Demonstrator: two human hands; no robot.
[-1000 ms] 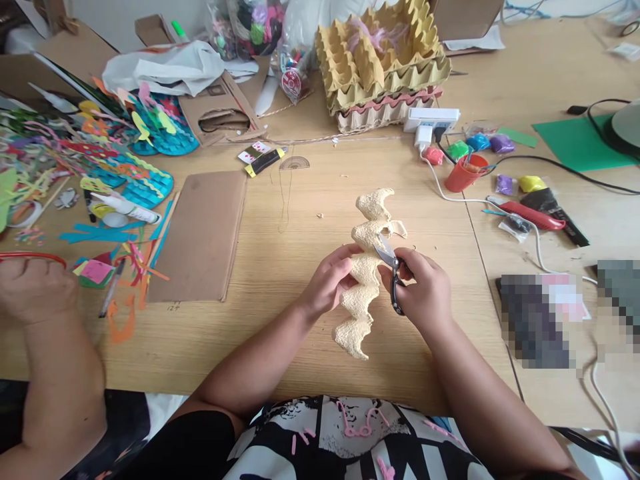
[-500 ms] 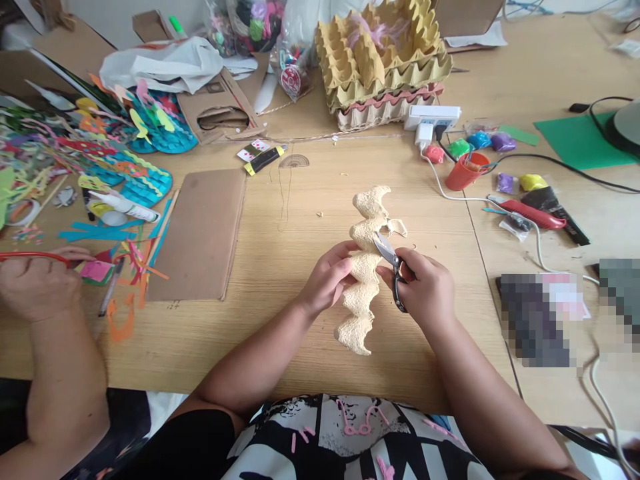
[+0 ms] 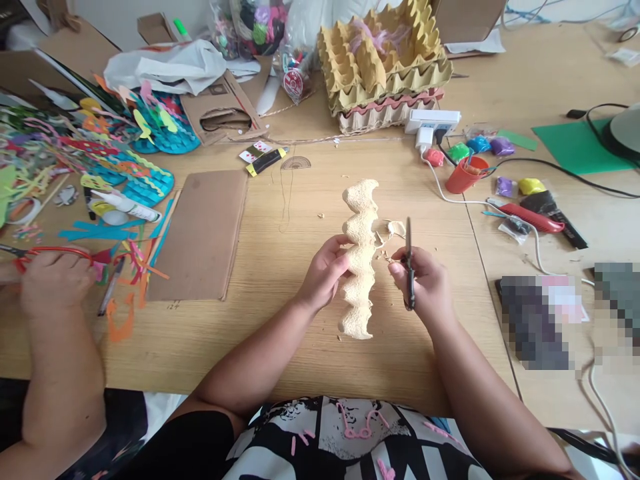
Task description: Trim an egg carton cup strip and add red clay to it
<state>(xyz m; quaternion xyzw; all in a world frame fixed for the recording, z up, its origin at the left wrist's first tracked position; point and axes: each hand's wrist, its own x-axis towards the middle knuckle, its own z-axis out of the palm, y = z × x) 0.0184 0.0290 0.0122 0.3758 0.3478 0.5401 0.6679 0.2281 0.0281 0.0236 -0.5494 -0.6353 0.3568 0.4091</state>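
Note:
A pale yellow egg carton strip (image 3: 361, 260) with several cups in a row is held lengthwise over the table. My left hand (image 3: 326, 272) grips its left edge near the middle, fingers partly hidden behind it. To the right of the strip, my right hand (image 3: 425, 280) holds black-handled scissors (image 3: 409, 260), blades pointing away from me and apart from the carton. Beyond the right fingers lies a loose carton scrap (image 3: 397, 229), with small crumbs around it.
Stacked egg trays (image 3: 385, 87) stand at the back. A brown cardboard sheet (image 3: 197, 233) and coloured paper strips lie left, where a co-worker's hand (image 3: 57, 280) holds red-handled scissors. An orange cup (image 3: 466, 177), a white cable and a red cutter (image 3: 533, 217) are on the right.
The scissors have come away from the carton's edge and turned more upright as my right hand moved slightly right. The carton strip has straightened in my left hand.

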